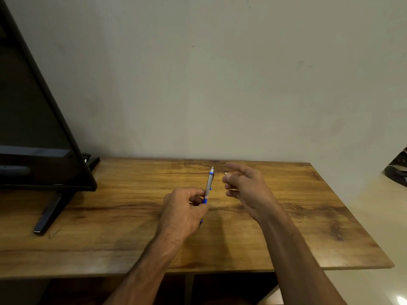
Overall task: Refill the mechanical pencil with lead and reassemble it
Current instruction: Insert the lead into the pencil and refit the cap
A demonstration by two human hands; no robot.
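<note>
Holding the mechanical pencil (208,190) upright over the middle of the table (132,216), left hand (184,208) wrapped round the blue lower barrel, fingers closed on it. White eraser end up, pointing 12 o'clock. Right hand (246,186) at the pencil's 3 o'clock, just beside the top, not touching; thumb and forefinger pinched narrow on something small and pale, possibly the cap, too small to tell. No lead or lead case visible anywhere. Looks early or mid-task to me: top end being opened or closed, can't say which. Left to do, at minimum: confirm lead is in, cap seated. Monitor (33,128) at 9 o'clock, not involved.
</note>
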